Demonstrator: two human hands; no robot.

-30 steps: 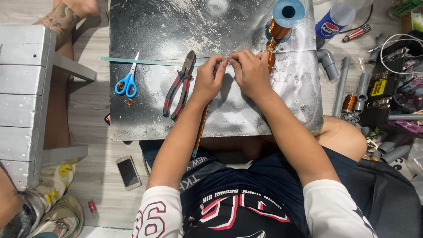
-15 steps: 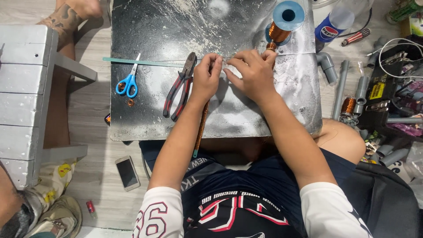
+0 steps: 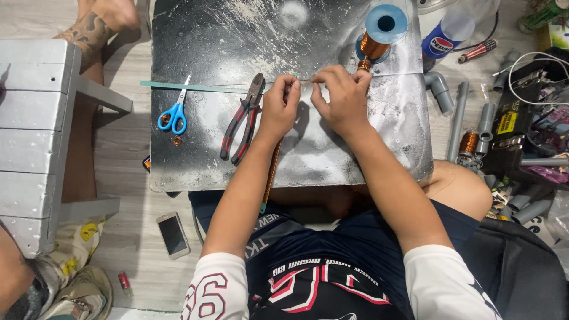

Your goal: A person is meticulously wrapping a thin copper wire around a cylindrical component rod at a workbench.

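Hands have drawn closer together since a moment ago: left hand (image 3: 278, 106) and right hand (image 3: 341, 98) each keep a pinched grip on thin wire (image 3: 303, 82) over the dark surface (image 3: 367, 160), beside pliers (image 3: 243, 118) and copper spool (image 3: 374, 44).

Blue-labelled plastic bottle (image 3: 448, 37) lies top right beside the board; a yellow label (image 3: 507, 123) sits on the black box; a smartphone (image 3: 173, 234), screen dark, rests on the floor.
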